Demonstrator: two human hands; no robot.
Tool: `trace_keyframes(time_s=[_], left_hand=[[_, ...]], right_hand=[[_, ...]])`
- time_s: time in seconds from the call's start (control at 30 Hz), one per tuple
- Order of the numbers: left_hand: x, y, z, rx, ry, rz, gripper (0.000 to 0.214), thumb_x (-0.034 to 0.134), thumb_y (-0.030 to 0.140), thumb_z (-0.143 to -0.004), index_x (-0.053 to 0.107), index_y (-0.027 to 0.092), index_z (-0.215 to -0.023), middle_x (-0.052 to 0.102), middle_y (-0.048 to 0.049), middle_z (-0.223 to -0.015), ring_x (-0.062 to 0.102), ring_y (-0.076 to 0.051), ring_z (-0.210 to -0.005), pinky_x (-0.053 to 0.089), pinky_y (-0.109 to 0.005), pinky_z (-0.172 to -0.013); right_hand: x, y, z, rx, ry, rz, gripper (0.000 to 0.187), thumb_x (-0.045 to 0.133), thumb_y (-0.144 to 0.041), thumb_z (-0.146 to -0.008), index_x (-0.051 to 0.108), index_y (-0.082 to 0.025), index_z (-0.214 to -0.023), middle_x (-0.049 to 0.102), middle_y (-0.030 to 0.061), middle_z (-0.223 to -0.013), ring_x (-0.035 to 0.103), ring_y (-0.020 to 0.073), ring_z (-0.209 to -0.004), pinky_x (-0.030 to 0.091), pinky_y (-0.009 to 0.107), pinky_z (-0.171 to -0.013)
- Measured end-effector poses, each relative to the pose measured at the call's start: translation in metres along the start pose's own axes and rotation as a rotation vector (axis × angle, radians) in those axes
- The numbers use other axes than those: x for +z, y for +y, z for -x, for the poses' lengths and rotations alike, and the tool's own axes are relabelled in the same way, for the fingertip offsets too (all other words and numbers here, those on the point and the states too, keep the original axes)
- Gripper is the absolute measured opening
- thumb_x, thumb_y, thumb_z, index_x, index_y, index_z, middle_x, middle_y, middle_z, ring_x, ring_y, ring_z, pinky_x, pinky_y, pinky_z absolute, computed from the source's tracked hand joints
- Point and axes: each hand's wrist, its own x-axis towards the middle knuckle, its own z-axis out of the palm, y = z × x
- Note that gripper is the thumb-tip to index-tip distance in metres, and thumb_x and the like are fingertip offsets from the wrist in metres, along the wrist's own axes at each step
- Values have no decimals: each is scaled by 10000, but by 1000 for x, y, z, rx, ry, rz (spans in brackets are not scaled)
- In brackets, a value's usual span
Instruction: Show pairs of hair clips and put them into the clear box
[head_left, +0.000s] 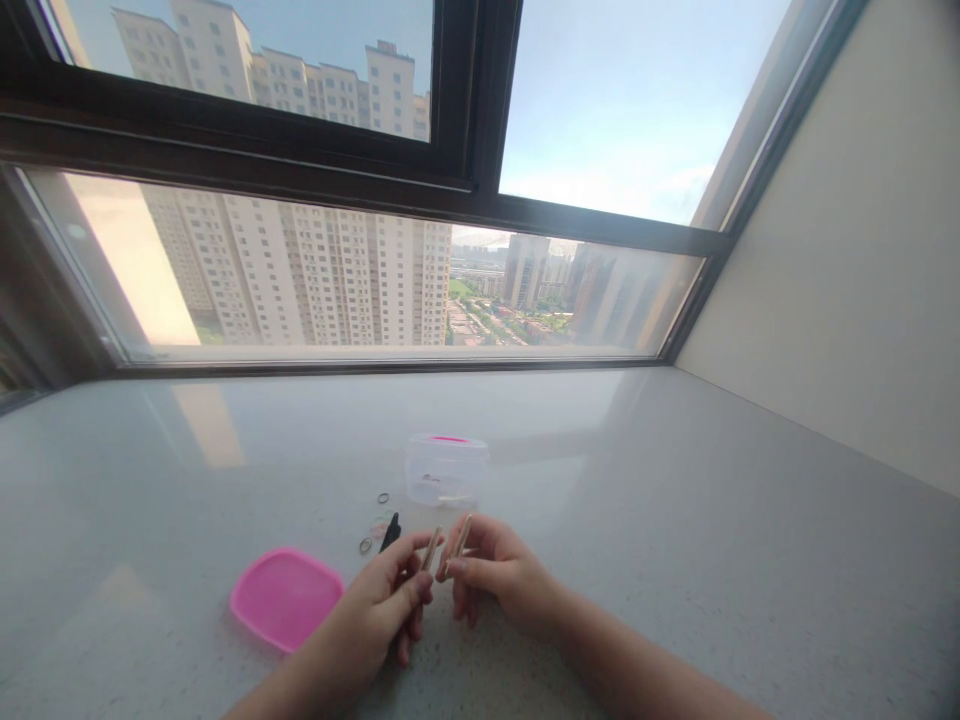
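My left hand (386, 598) pinches a slim gold-toned hair clip (431, 549) between thumb and fingers, its tip pointing up and away. Close beside it, my right hand (501, 572) pinches a second slim hair clip (460, 538), also tilted upward. The two clips are a small gap apart, low above the counter. Just beyond my left hand lies a black clip-like piece (391, 531), partly hidden by that hand. Behind both hands stands a clear plastic box (448, 462) with a few small items inside, too small to name.
A pink lid (285, 598) lies left of my left forearm. Two small dark rings, a far one (383, 497) and a near one (365, 546), rest on the speckled pale counter (675, 540). A window frame (390, 370) closes the back; a wall (847, 250) rises at right.
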Motion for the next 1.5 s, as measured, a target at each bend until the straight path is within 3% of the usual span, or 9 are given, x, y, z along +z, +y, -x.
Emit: trace_keyframes(time_s=[0.17, 0.3, 0.47, 0.6, 0.7, 1.17, 1.5], left_hand=[[0, 4, -1, 27, -21, 59, 325, 640, 470, -799, 517, 203, -938, 577, 31, -721, 571, -98, -449, 433, -184, -357], [-1, 5, 1, 17, -68, 57, 297, 654, 443, -804, 524, 186, -878, 595, 24, -700, 577, -92, -452, 435, -180, -383], [-1, 5, 3, 2, -64, 44, 382, 652, 476, -795, 509, 190, -1004, 591, 34, -677, 569, -93, -421, 413, -177, -359], [0, 9, 3, -15, -12, 39, 665, 674, 490, -764, 366, 209, -1281, 574, 56, -661, 578, -115, -417, 442, -207, -365], [0, 11, 3, -9, -7, 45, 792, 692, 490, -747, 295, 207, -1371, 570, 55, -666, 599, -129, -443, 473, -229, -394], [1, 11, 1, 19, 67, 59, 660, 713, 445, -744, 438, 222, -1301, 476, 84, -630, 601, -140, -459, 483, -236, -385], [1, 6, 0, 23, 102, 90, 665, 702, 469, -743, 414, 218, -1288, 471, 90, -629, 587, -136, -475, 498, -240, -389]], right_hand=[[1, -3, 0, 15, -18, 26, 297, 772, -336, -709, 581, -144, -831, 634, 5, -697, 611, 119, -513, 478, 182, -379], [0, -3, 0, 29, -20, 15, 303, 759, -332, -721, 550, -152, -846, 632, 2, -702, 585, 102, -468, 457, 182, -378], [-3, 0, -1, 26, -9, 40, 510, 804, -321, -675, 492, -199, -1060, 591, -66, -665, 579, 101, -427, 482, 201, -384], [-2, -1, -1, 28, 1, 82, 606, 802, -328, -685, 465, -223, -1178, 558, -85, -659, 579, 96, -428, 488, 202, -399], [0, -2, 0, 24, 12, 97, 634, 802, -335, -689, 460, -230, -1212, 552, -83, -657, 593, 107, -449, 489, 210, -409], [-5, -1, -1, 41, -41, 128, 710, 860, -276, -626, 535, -234, -1257, 597, -57, -668, 612, 114, -482, 500, 207, -422], [-6, 3, -2, 26, -15, 100, 696, 866, -288, -609, 553, -225, -1228, 584, -64, -663, 644, 137, -512, 530, 229, -439]])
